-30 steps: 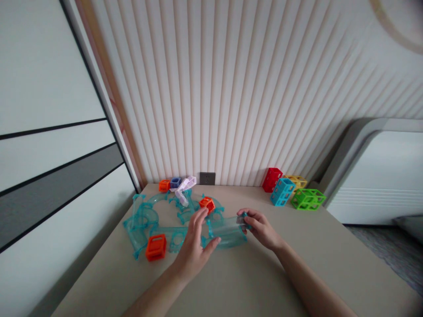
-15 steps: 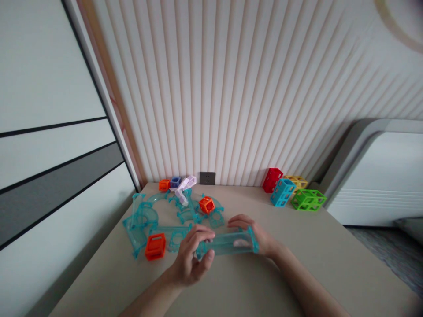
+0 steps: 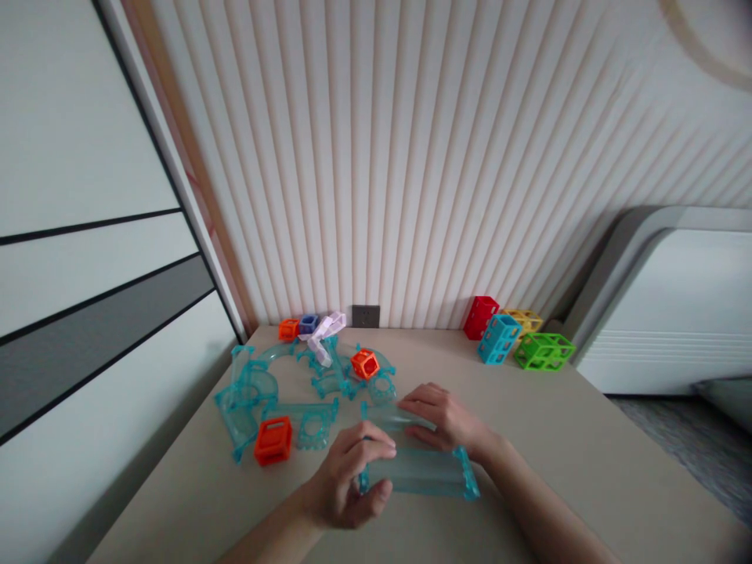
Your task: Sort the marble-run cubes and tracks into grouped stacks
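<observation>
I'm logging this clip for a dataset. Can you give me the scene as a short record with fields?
left hand: grips the left end of the clear teal track piece
right hand: lies on top of the track piece
track piece: long, held low over the table
left of the hands: orange cube among teal track parts
far right: red, blue, yellow, green cubes by the wall

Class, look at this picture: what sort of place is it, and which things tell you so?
Probably a room at home used for play: a beige table strewn with translucent teal plastic track pieces and coloured open-frame plastic cubes, against a ribbed wall panel.
</observation>
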`<state>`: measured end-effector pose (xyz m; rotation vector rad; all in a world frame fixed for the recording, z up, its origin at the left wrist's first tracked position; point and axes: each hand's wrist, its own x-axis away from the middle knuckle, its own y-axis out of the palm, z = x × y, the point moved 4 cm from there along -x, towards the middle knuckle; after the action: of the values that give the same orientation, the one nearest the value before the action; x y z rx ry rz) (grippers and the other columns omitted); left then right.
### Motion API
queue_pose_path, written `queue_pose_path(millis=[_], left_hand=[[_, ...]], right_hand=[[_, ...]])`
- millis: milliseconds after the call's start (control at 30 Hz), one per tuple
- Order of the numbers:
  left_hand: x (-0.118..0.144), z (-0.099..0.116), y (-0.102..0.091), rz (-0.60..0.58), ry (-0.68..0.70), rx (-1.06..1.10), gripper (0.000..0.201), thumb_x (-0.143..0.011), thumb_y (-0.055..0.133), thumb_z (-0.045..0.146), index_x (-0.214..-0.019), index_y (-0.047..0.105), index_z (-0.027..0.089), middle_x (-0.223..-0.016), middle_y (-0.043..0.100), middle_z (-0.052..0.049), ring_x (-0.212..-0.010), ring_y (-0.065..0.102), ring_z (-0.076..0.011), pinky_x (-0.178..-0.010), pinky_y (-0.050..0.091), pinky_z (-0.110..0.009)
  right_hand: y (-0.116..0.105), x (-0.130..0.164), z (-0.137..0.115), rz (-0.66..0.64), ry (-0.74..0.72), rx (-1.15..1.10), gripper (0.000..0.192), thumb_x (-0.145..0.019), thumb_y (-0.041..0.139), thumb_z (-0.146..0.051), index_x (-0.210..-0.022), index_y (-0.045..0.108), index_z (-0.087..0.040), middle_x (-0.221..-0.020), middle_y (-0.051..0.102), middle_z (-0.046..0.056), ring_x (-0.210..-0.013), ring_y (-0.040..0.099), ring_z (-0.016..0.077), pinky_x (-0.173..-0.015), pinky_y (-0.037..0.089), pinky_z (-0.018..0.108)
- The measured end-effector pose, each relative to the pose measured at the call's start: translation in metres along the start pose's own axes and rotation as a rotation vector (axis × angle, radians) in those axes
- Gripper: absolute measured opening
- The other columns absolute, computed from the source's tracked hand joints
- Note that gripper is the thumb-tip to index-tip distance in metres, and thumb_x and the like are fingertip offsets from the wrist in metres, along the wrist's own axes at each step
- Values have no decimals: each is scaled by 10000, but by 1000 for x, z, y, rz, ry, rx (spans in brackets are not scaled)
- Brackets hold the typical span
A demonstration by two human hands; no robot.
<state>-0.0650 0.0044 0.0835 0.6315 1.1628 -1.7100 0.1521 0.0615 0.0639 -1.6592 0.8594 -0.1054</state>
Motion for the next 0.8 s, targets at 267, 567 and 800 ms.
queue_pose_path(millis=[267, 567, 800], left_hand=[[2, -18, 16, -127, -222, 33, 277, -930, 601, 188, -1206, 578, 199, -1135, 654, -115, -1068, 658, -197, -939, 547, -306], [5, -31, 20, -193, -298, 43, 263, -898, 660, 201, -1157, 619, 211, -1142, 674, -93, -1075, 671, -185, -960, 541, -293], [6, -32, 20, -200, -283, 30, 259, -909, 654, 243, -1164, 624, 210, -1146, 683, -99, -1074, 669, -189, -957, 545, -304]], right_hand=[[-28, -1, 71, 132, 717, 340, 347, -995, 546, -320, -1283, 660, -164, -1217, 720, 146, -1124, 668, 273, -1000, 479, 384], [-13, -54, 104, -90, 859, 341, 303, -956, 591, -261, -1227, 697, -178, -1238, 724, 154, -1158, 672, 279, -943, 475, 336], [-22, -78, 92, -126, 862, 353, 317, -952, 576, -262, -1233, 673, -152, -1253, 700, 189, -1168, 658, 301, -955, 463, 367]])
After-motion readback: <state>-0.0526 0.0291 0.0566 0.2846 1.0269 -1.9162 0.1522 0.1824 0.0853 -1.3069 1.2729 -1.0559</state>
